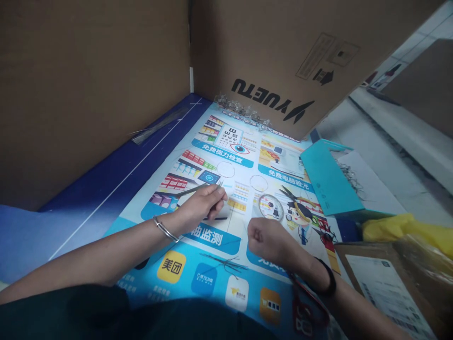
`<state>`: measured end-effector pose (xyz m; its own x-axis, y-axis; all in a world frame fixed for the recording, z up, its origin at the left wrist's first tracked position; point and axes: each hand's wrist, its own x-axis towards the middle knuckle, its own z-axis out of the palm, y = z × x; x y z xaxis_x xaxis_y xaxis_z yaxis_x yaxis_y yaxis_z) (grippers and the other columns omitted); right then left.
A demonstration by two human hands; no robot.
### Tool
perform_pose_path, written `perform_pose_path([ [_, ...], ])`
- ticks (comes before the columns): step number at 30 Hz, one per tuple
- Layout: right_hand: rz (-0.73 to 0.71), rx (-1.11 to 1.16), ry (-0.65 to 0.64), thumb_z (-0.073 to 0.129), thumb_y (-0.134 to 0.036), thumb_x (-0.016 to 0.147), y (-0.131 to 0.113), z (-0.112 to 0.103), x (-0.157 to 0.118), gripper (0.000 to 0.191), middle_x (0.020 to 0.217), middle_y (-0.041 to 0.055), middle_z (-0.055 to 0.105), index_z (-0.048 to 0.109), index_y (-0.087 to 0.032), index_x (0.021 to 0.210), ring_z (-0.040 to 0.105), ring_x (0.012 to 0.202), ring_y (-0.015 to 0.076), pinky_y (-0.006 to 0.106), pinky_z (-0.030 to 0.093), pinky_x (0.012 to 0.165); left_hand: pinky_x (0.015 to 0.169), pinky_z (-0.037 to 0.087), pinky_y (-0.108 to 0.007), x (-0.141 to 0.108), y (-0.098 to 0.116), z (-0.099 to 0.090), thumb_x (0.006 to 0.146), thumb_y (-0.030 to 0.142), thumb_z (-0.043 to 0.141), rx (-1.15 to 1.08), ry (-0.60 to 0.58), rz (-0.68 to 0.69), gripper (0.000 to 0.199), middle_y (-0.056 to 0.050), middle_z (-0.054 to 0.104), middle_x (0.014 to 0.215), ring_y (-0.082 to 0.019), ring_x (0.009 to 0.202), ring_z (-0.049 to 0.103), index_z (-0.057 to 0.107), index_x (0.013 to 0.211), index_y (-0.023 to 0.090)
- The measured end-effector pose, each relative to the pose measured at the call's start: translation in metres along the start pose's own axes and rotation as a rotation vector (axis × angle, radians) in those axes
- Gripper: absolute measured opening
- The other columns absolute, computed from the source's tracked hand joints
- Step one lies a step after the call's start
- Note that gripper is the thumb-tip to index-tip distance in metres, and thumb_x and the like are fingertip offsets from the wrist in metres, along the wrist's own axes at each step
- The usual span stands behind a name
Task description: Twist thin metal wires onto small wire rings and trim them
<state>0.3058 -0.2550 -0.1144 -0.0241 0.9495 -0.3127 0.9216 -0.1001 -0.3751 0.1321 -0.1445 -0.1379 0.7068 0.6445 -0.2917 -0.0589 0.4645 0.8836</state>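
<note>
Silver-bangled left hand [213, 203] pinches thin wires [220, 183] — right hand [267, 238] fisted.

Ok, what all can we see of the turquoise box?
The turquoise box sits open at the poster's right edge, apart from the right hand. It looks like thin card, with smooth, slanting turquoise panels, small faint marks printed near a lower corner, and a pale interior. A loose tangle of thin, dark, wire-like pieces lies inside. Yellow plastic lies by its near end; contact is unclear.

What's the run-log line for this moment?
Left hand: pinching thin strands | Right hand: curled, contents hidden | Nearer body: dark wires on poster | Far right: teal box
</note>
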Motion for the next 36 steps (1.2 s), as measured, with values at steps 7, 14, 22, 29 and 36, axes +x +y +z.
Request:
perform_pose_path([
  [7, -0.253, 0.574, 0.421, 0.053, -0.015, 0.065, -0.01, 0.004, 0.039, 0.006, 0.09, 0.0054, 0.062, 0.053, -0.019, 0.059, 0.058, 0.086, 0.0166, 0.03, 0.043, 0.08, 0.069, 0.051, -0.03, -0.007, -0.011, 0.018, 0.082, 0.042, 0.058, -0.093, -0.069, -0.12, 0.029, -0.004, 0.063, 0.072, -0.014, 0.067, 0.064, 0.051, 0.08, 0.014],
  [14, -0.253, 0.564, 0.416, 0.053, -0.018, 0.073, -0.018, 0.01, 0.057, 0.007, 0.093, 0.0037, 0.062, 0.056, -0.02, 0.067, 0.057, 0.089, 0.0156, 0.03, 0.043, 0.081, 0.04, 0.032, -0.016, -0.006, -0.016, 0.017, 0.086, 0.043, 0.051, -0.178, 0.009, -0.079, 0.032, 0.006, 0.04, 0.055, -0.005, 0.042, 0.036, 0.042, 0.07, 0.017],
  [22, -0.024, -0.288, 0.209, 0.054, -0.037, 0.079, -0.015, 0.012, 0.035, 0.021, 0.076, 0.0057, 0.063, 0.059, -0.017, 0.076, 0.058, 0.072, 0.0191, 0.027, 0.035, 0.061, 0.04, 0.021, -0.015, 0.0, -0.012, 0.008, 0.089, 0.044, 0.043, -0.118, 0.185, 0.038, 0.029, 0.007, 0.026, 0.056, -0.005, 0.044, 0.022, 0.046, 0.077, 0.018],
  [29, -0.004, -0.531, 0.072, 0.044, -0.023, 0.082, -0.015, 0.008, 0.034, 0.018, 0.083, 0.008, 0.066, 0.061, -0.016, 0.082, 0.061, 0.077, 0.0204, 0.027, 0.037, 0.062, 0.039, 0.019, -0.016, 0.001, -0.013, 0.004, 0.089, 0.047, 0.043, -0.122, 0.141, 0.039, 0.031, 0.007, 0.027, 0.056, -0.005, 0.043, 0.021, 0.045, 0.077, 0.019],
  [36, 0.014, -0.594, 0.033, 0.042, -0.014, 0.078, -0.011, 0.003, 0.047, 0.021, 0.083, 0.0127, 0.067, 0.063, -0.014, 0.081, 0.063, 0.074, 0.0219, 0.027, 0.038, 0.059, 0.04, 0.022, -0.017, 0.001, -0.012, 0.001, 0.088, 0.048, 0.043, -0.127, 0.121, 0.028, 0.031, 0.006, 0.031, 0.059, -0.005, 0.044, 0.024, 0.048, 0.079, 0.019],
])
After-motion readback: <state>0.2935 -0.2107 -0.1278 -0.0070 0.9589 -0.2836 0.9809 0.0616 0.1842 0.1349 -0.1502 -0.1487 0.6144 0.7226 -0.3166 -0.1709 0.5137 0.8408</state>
